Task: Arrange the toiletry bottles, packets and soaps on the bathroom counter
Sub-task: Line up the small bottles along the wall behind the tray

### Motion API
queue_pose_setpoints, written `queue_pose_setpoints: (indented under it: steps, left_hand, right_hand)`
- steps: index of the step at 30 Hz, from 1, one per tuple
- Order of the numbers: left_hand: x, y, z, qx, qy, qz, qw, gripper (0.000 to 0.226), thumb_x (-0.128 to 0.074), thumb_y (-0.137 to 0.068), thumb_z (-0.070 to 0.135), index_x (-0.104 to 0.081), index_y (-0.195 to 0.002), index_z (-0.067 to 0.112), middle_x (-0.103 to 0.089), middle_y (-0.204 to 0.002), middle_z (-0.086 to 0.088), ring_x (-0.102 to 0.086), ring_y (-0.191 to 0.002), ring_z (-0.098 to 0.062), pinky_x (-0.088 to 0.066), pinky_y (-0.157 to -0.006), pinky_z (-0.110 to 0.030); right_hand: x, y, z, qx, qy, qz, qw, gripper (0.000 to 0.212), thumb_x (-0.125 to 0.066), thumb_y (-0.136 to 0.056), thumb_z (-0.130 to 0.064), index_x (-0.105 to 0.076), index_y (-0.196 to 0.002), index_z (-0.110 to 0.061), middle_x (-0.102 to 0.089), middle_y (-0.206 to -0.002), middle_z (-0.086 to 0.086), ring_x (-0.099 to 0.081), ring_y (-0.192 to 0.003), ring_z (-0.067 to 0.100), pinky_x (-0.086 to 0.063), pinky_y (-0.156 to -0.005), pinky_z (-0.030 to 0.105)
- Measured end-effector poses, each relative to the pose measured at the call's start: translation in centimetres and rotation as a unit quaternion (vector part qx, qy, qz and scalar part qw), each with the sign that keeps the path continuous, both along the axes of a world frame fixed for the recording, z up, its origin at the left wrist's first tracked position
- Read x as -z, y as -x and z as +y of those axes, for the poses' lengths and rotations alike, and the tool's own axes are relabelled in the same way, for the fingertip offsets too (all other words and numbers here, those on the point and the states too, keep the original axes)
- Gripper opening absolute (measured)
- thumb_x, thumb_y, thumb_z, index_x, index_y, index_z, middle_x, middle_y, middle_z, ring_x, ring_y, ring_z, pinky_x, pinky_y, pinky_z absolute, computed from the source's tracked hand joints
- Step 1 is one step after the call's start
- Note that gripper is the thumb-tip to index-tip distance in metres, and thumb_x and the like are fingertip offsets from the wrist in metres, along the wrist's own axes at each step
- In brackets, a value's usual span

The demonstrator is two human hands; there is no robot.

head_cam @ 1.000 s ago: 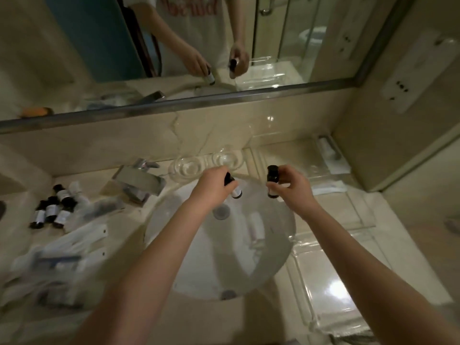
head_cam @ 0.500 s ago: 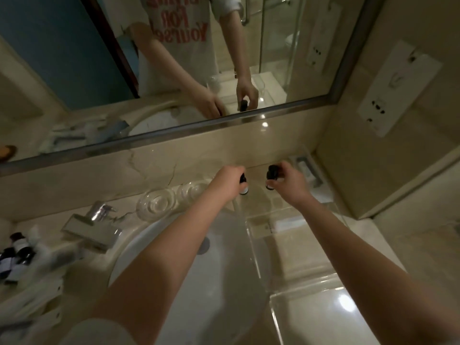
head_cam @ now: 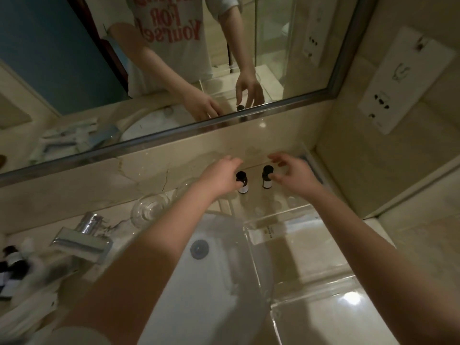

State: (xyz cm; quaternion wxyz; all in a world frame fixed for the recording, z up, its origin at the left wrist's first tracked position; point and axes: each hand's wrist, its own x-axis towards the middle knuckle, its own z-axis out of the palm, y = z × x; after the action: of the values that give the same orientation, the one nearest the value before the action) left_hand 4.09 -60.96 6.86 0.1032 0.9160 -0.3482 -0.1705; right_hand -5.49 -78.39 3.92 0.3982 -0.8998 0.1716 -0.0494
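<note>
Two small dark bottles with white labels stand upright side by side on a clear acrylic tray (head_cam: 300, 212) at the back of the counter, right of the sink. My left hand (head_cam: 220, 179) is closed around the left bottle (head_cam: 242, 182), thumb across its front. My right hand (head_cam: 292, 174) hovers just right of the right bottle (head_cam: 266, 179), fingers spread, thumb tip close to it and not gripping. More dark bottles (head_cam: 11, 266) and a blurred heap of white packets (head_cam: 27, 310) lie at the far left of the counter.
The white sink basin (head_cam: 211, 290) fills the middle under my forearms, with a chrome tap (head_cam: 82, 241) on its left. Clear glass dishes (head_cam: 150, 207) sit behind the basin. A mirror (head_cam: 74, 70) runs along the back wall and a socket panel (head_cam: 403, 80) hangs on the right wall.
Both hands carried a bottle from over the basin to the back right tray. The bottles now stand on it and my right hand has let go of its bottle.
</note>
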Motion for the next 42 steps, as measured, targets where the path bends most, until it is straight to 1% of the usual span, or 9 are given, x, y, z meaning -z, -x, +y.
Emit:
queue_pose_setpoints:
  steps: [7, 13, 16, 19, 21, 23, 29, 35, 42]
  left_hand:
    - [-0.5, -0.6, -0.6, 0.068, -0.038, 0.015, 0.997, 0.037, -0.057, -0.085, 0.002, -0.064, -0.119, 0.014, -0.064, -0.114, -0.009, -0.06, -0.103, -0.027, -0.051, -0.089, -0.04]
    - [0.2, -0.2, -1.1, 0.035, -0.032, -0.024, 0.999, 0.018, -0.063, -0.085, 0.021, -0.066, -0.098, 0.009, -0.067, -0.096, -0.011, -0.063, -0.087, -0.028, -0.048, -0.067, -0.032]
    - [0.2, -0.1, -1.5, 0.018, -0.052, -0.037, 0.998, 0.025, -0.063, -0.085, 0.028, -0.064, -0.096, 0.006, -0.065, -0.094, -0.013, -0.061, -0.083, -0.029, -0.046, -0.064, -0.033]
    - [-0.1, -0.2, -1.6, 0.012, -0.052, -0.026, 0.998, 0.03, -0.066, -0.083, 0.029, -0.061, -0.1, 0.005, -0.063, -0.096, -0.014, -0.059, -0.082, -0.028, -0.046, -0.064, -0.033]
    - [-0.3, -0.5, -1.5, 0.023, -0.036, -0.013, 0.999, 0.04, -0.069, -0.081, 0.025, -0.059, -0.115, 0.006, -0.064, -0.106, -0.013, -0.06, -0.092, -0.027, -0.052, -0.076, -0.037]
    - [-0.5, -0.6, -1.5, 0.049, -0.025, 0.008, 0.998, 0.041, -0.067, -0.082, 0.015, -0.059, -0.122, 0.009, -0.064, -0.116, -0.01, -0.06, -0.103, -0.026, -0.051, -0.086, -0.035]
    - [0.3, -0.7, -1.5, 0.033, -0.018, 0.001, 0.999, 0.019, -0.065, -0.084, 0.016, -0.068, -0.1, 0.007, -0.068, -0.099, -0.011, -0.063, -0.089, -0.025, -0.048, -0.072, -0.031]
    - [0.2, -1.4, -1.5, -0.013, 0.01, 0.0, 1.0, 0.016, -0.064, -0.084, 0.017, -0.067, -0.094, 0.004, -0.066, -0.092, -0.013, -0.054, -0.076, -0.023, -0.042, -0.065, -0.029]
    - [-1.2, -2.8, -5.1, -0.006, 0.033, -0.008, 0.999, 0.022, -0.062, -0.086, 0.018, -0.067, -0.099, 0.001, -0.064, -0.092, -0.015, -0.059, -0.085, -0.027, -0.046, -0.068, -0.032]
  right_hand:
    - [-2.6, -1.7, 0.2, -0.141, 0.196, 0.094, 0.966, 0.032, -0.061, -0.087, -0.026, -0.059, -0.119, -0.021, -0.058, -0.112, 0.003, -0.057, -0.096, 0.02, -0.051, -0.078, 0.035]
    - [-2.6, -2.5, 0.6, -0.159, 0.257, 0.109, 0.947, 0.016, -0.058, -0.087, -0.027, -0.065, -0.091, -0.013, -0.061, -0.094, 0.006, -0.06, -0.085, 0.025, -0.046, -0.062, 0.029]
    - [-2.3, -2.7, 0.5, -0.159, 0.26, 0.121, 0.945, 0.02, -0.059, -0.086, -0.033, -0.065, -0.092, -0.015, -0.065, -0.093, 0.006, -0.06, -0.082, 0.024, -0.049, -0.064, 0.03]
    - [-2.5, -2.3, 0.1, -0.15, 0.221, 0.115, 0.957, 0.036, -0.061, -0.086, -0.034, -0.058, -0.119, -0.02, -0.065, -0.108, 0.003, -0.061, -0.094, 0.022, -0.054, -0.077, 0.037]
    - [-2.9, -2.1, -0.2, -0.158, 0.198, 0.101, 0.962, 0.046, -0.064, -0.085, -0.03, -0.052, -0.128, -0.022, -0.063, -0.109, 0.002, -0.059, -0.096, 0.02, -0.054, -0.08, 0.038]
    - [-3.0, -2.1, -0.3, -0.176, 0.209, 0.096, 0.957, 0.042, -0.065, -0.084, -0.024, -0.055, -0.125, -0.021, -0.061, -0.108, 0.0, -0.059, -0.095, 0.02, -0.054, -0.08, 0.04]
    - [-2.5, -2.3, 0.2, -0.176, 0.245, 0.095, 0.949, 0.017, -0.059, -0.084, -0.017, -0.064, -0.1, -0.016, -0.063, -0.098, 0.004, -0.059, -0.087, 0.025, -0.053, -0.068, 0.035]
    - [-2.8, -2.3, -0.2, -0.157, 0.223, 0.093, 0.957, 0.019, -0.06, -0.085, -0.015, -0.064, -0.103, -0.014, -0.064, -0.101, 0.008, -0.059, -0.089, 0.026, -0.054, -0.078, 0.043]
    - [-3.6, -3.9, -4.6, -0.07, 0.171, 0.074, 0.98, 0.029, -0.063, -0.086, -0.012, -0.063, -0.114, -0.013, -0.063, -0.112, 0.011, -0.059, -0.096, 0.029, -0.05, -0.086, 0.039]
